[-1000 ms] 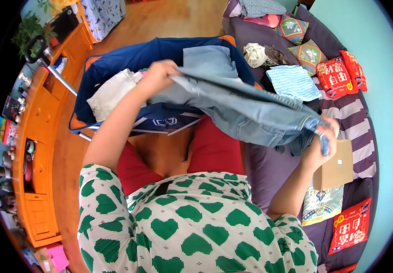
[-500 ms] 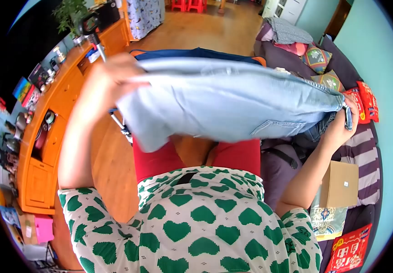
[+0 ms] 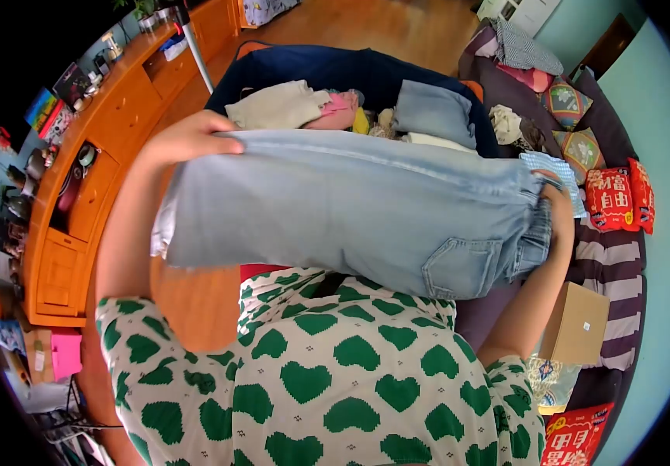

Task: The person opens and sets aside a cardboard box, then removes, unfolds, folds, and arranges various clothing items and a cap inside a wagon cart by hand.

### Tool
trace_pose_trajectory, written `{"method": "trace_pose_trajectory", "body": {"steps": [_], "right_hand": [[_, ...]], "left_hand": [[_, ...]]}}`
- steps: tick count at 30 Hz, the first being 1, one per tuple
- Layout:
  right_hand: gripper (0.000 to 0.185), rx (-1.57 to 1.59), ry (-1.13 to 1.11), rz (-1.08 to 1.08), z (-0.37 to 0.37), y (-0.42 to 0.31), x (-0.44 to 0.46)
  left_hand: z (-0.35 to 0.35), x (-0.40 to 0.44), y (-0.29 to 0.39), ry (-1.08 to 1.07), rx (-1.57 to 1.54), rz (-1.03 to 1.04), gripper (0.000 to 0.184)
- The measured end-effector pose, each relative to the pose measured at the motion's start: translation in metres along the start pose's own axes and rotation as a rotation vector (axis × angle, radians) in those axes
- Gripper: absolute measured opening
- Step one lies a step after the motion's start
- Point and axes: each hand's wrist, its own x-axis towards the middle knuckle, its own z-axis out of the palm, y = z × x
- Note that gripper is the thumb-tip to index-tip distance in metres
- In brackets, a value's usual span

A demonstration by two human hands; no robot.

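Note:
A pair of light blue jeans (image 3: 335, 206) hangs stretched sideways in front of my body, one leg lying over the other and a back pocket showing at the lower right. My left hand (image 3: 199, 138) pinches the upper edge near the leg ends. At the waistband my right hand (image 3: 556, 206) is closed on the denim, its fingers partly hidden behind the cloth. Just beyond the jeans, a dark blue fabric bin (image 3: 327, 66) holds a cream garment (image 3: 277, 106), a pink one (image 3: 337, 110) and folded denim (image 3: 433, 113).
On the right, a purple sofa (image 3: 498, 85) bears cushions, red packages (image 3: 609, 199), a blue-white checked cloth (image 3: 556, 172) and a cardboard box (image 3: 581, 325). An orange wooden cabinet (image 3: 110, 167) runs along the left. A metal pole (image 3: 197, 58) rises behind the bin's left side.
The jeans have gone from bunched and slanting to spread out nearly level. My left hand has moved left with the leg ends. The view has shifted, and more of the bin's contents shows than half a second ago.

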Motion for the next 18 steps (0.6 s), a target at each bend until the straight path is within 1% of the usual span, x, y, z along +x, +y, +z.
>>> {"method": "trace_pose_trajectory", "body": {"steps": [2, 4, 5, 6, 7, 8, 10, 11, 12, 14, 15, 17, 18], "right_hand": [[0.042, -0.127, -0.234, 0.001, -0.006, 0.064, 0.061], [0.047, -0.418, -0.096, -0.141, 0.017, 0.120, 0.088], [0.047, -0.775, 0.059, -0.175, 0.026, 0.147, 0.099], [0.046, -1.085, 0.141, -0.184, 0.054, 0.113, 0.070], [0.046, -0.992, 0.131, -0.367, 0.075, 0.111, 0.066], [0.045, -0.888, 0.115, -0.542, 0.095, 0.113, 0.063], [0.044, -0.536, -0.149, -0.609, 0.149, 0.097, 0.036], [0.042, -0.454, -0.312, -0.587, 0.175, 0.086, 0.022], [0.041, -0.370, -0.470, -0.564, 0.200, 0.077, 0.011], [0.038, -0.326, -0.566, -0.785, 0.247, 0.069, -0.003], [0.039, -0.341, -0.550, -0.826, 0.261, 0.066, -0.007], [0.040, -0.379, -0.513, -0.906, 0.291, 0.065, -0.008], [0.040, -0.449, -0.416, -0.960, 0.299, 0.063, -0.004]], "left_hand": [[0.028, 0.058, -0.051, -0.003, -0.011, -0.071, 0.030], [0.058, 0.102, -0.087, 0.064, 0.098, 0.126, 0.030], [0.066, 0.114, -0.093, 0.075, 0.199, 0.150, 0.033], [0.073, 0.122, -0.099, 0.089, 0.298, 0.168, 0.038], [0.079, 0.126, -0.103, 0.101, 0.395, 0.180, 0.043], [0.085, 0.124, -0.103, 0.169, 0.376, 0.216, 0.049], [0.097, 0.105, -0.094, 0.299, 0.340, 0.277, 0.061], [0.100, 0.092, -0.086, 0.401, 0.425, 0.272, 0.058], [0.107, 0.080, -0.085, 0.505, 0.436, 0.225, 0.054], [0.122, 0.054, -0.079, 0.721, 0.463, 0.134, 0.046], [0.139, 0.036, -0.055, 0.710, 0.188, -0.025, 0.034], [0.172, 0.014, -0.057, 0.462, -0.131, -0.061, 0.032], [0.188, 0.001, -0.050, 0.395, -0.130, -0.006, 0.033]]}}
